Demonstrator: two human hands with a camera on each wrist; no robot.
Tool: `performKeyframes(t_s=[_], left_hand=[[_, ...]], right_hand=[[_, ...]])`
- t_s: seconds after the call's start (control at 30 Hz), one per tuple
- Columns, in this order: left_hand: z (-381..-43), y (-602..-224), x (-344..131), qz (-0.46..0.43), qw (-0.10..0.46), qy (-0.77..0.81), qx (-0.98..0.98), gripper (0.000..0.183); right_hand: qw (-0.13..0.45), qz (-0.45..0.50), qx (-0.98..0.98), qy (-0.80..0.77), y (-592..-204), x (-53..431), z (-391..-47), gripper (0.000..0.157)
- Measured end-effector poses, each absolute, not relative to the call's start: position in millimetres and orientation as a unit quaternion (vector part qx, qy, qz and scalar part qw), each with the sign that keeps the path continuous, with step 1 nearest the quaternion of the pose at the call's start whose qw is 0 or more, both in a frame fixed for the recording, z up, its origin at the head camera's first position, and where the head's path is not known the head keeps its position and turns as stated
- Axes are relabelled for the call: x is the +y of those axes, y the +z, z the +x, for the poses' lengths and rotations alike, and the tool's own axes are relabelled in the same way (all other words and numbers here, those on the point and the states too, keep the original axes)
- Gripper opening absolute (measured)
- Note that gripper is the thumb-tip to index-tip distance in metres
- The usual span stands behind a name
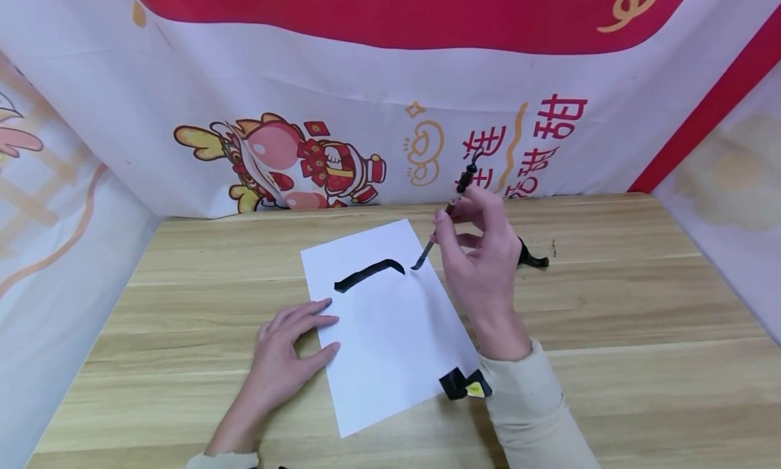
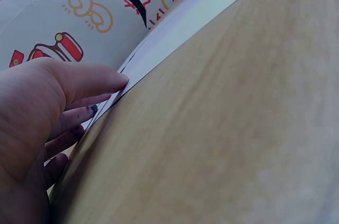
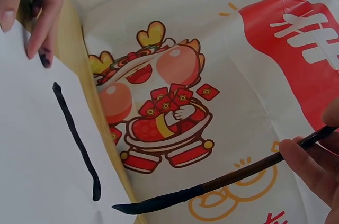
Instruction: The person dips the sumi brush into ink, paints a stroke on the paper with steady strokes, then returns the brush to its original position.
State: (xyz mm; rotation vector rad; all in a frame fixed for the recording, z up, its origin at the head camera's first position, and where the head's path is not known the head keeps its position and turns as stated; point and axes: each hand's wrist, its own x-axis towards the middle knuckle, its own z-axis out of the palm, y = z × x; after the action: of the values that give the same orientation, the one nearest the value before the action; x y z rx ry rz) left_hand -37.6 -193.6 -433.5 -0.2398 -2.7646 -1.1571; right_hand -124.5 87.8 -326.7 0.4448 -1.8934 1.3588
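Observation:
My right hand [image 1: 485, 259] holds a dark-handled ink brush [image 3: 238, 176] between thumb and fingers, its handle slanting up and away. The black, pointed brush tip [image 1: 417, 264] hovers close over the upper right part of a white sheet of paper [image 1: 390, 347]. Just left of the tip, one thick black ink stroke [image 1: 369, 274] arches across the paper. At the sheet's left edge my left hand [image 1: 289, 343] rests with spread fingers, the fingertips lying on the paper. Dark ink smudges mark some fingers [image 2: 85, 113] in the left wrist view.
A black object with a yellow label [image 1: 466, 384] sits on the paper's lower right corner, beside my right sleeve. Another black item [image 1: 533, 255] lies partly hidden behind the right hand. The wooden table [image 1: 183, 320] ends at a printed cloth backdrop [image 1: 366, 83].

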Motion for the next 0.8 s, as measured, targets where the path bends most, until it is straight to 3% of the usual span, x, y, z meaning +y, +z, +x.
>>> performKeyframes(t_s=[0.57,0.8], left_hand=[[-38,-433,-193,-0.080,0.068,-0.382,-0.918,0.038],[-37,-434,-193,-0.085,0.072,-0.385,-0.916,0.039]], right_hand=[[0.383,0.175,-0.725,0.545,-320,93,-123,0.027],[0.350,0.201,-0.705,0.583,-312,100,-122,0.025]])
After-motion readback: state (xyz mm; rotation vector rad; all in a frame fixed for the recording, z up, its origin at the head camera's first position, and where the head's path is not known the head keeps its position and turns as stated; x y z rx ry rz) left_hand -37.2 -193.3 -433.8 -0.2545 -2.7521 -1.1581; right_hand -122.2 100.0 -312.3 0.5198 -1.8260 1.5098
